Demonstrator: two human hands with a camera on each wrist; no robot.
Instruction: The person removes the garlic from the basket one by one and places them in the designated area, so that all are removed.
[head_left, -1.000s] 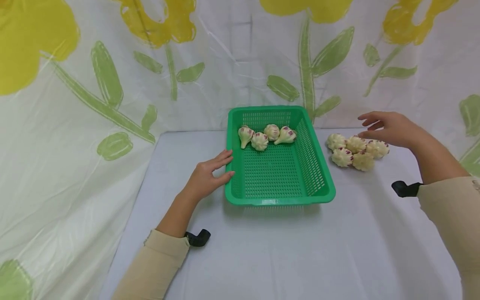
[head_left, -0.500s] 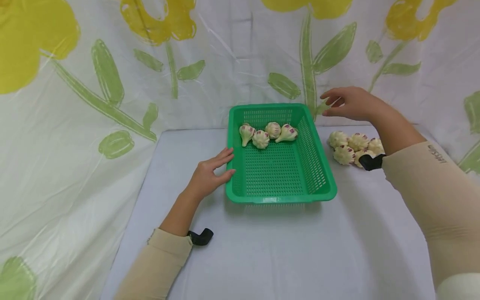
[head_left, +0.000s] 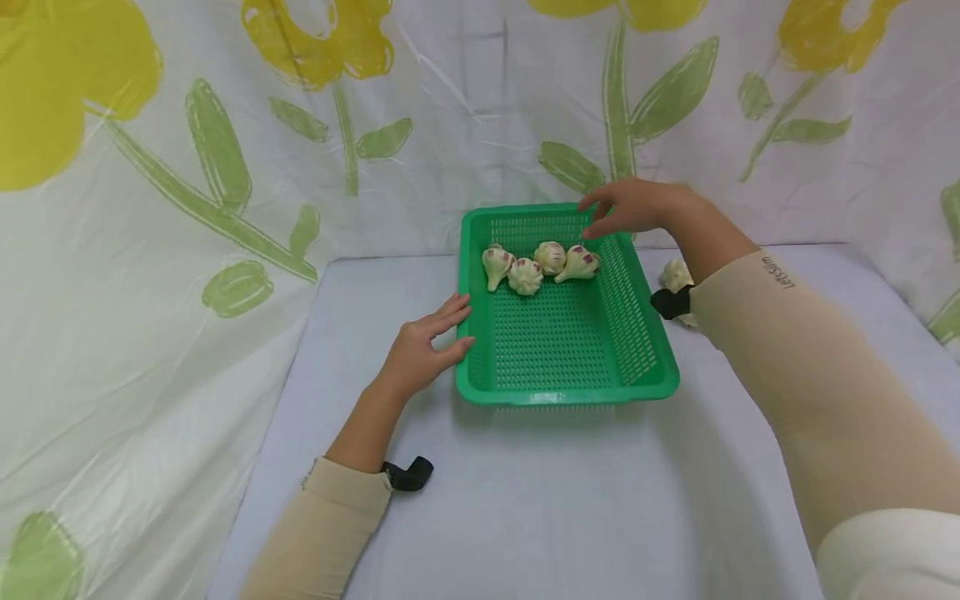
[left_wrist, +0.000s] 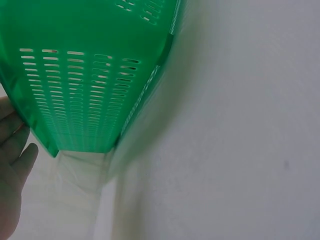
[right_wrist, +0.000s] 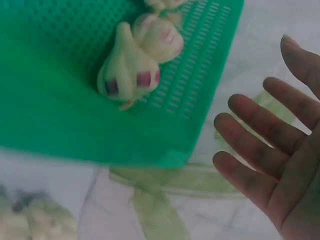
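A green perforated plastic basket (head_left: 566, 396) stands on the table. Toward its back lie several garlic bulbs with purple marks, among them a bulb (head_left: 498, 265) at the left and another bulb (head_left: 579, 262) at the right. My left hand (head_left: 420, 354) touches the basket's left rim with fingers extended; the left wrist view shows these fingers (left_wrist: 15, 132) beside the rim. Over the back right corner of the basket is my right hand (head_left: 633, 207), holding nothing. In the right wrist view its spread fingers (right_wrist: 255, 145) are apart from the bulbs.
More garlic bulbs (head_left: 675, 273) lie on the table right of the basket, mostly hidden behind the right sleeve (head_left: 810, 367). A flower-patterned curtain (head_left: 420, 167) hangs behind the white table (head_left: 525, 500).
My right hand has moved left from above the loose garlic bulbs to over the basket's back right corner. My left hand stays at the basket's rim.
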